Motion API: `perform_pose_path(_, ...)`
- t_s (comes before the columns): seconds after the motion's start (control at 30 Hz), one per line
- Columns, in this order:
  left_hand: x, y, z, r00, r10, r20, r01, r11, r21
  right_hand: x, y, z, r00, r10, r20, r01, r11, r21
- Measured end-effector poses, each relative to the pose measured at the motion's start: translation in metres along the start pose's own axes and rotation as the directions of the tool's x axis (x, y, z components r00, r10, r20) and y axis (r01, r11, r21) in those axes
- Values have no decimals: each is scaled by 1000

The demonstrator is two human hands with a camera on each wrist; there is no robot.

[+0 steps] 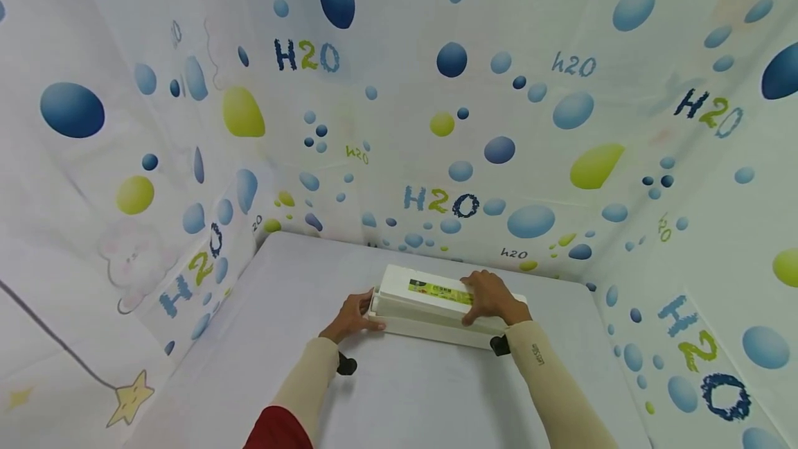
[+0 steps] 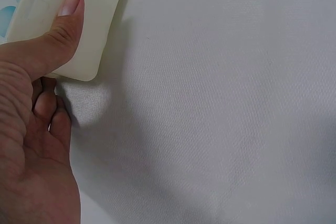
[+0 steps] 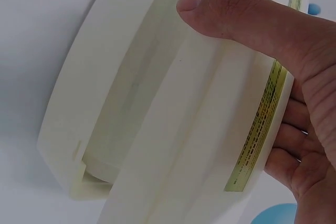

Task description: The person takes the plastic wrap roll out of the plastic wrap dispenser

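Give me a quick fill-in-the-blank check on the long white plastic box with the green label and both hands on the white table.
1. The long white plastic box carries a label coloured ____ along its top.
2. The right hand lies on the box's ____ surface.
3. The left hand grips the box's ____ end, thumb pressed on it.
4. The box rests on the ____ tabletop.

Missing words: green; top; left; white

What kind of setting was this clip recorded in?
Probably a makeshift recording booth, not a lived-in room. Printed sheets with blue and green bubbles and "H2O" lettering hang on three sides of a table under plain white cloth. The left hand and right hand hold a white plastic box.
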State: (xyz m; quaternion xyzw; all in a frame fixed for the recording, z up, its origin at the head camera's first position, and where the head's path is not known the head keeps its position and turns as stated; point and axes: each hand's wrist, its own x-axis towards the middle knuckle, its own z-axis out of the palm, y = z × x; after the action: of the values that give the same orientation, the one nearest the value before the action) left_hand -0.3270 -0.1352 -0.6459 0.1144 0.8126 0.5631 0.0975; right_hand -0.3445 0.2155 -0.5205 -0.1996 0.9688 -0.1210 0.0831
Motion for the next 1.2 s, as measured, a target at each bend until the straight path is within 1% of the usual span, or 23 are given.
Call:
perform_pose_path(0.2,-3,-4,-2,997,78,-2,-78,996,35,-1,4,0,1000,13,-12,-13,1000,-8)
perform_pose_path(0.33,-5,-5,-2,995,100,-5,-100,995,18,-4,6,0,999,19,-26,-20,1000,-10)
perform_pose_path(0.47,-5,-2,-1,996,93,-7,-93,996,16,-7,8,-3,999,40,-37,-40,999,-8)
perform_pose_path(0.6,-4,2,0,999,42,-8,-42,999,3,-8,10,-5,997,62,-39,-63,998,-20)
perform_pose_path(0.67,-3,2,1,1000,30,-6,-30,999,-9,-8,11,-5,997,71,-38,-72,997,-23)
perform_pose_path(0.7,-2,1,1,1000,28,-4,-28,1000,-11,-8,11,-6,997,74,-36,-75,997,-26)
perform_pose_path(0.97,2,-10,0,996,84,6,-84,996,1,-11,12,-10,992,117,-46,-118,993,-23)
perform_pose_path(1.1,8,-19,1,998,55,28,-54,998,-40,-12,15,-10,992,118,-53,-120,992,-27)
perform_pose_path(1.17,9,-20,1,999,35,33,-34,998,-48,-13,17,-11,992,114,-56,-115,993,-23)
perform_pose_path(1.2,8,-19,1,999,39,28,-38,998,-49,-13,17,-11,992,115,-56,-116,993,-20)
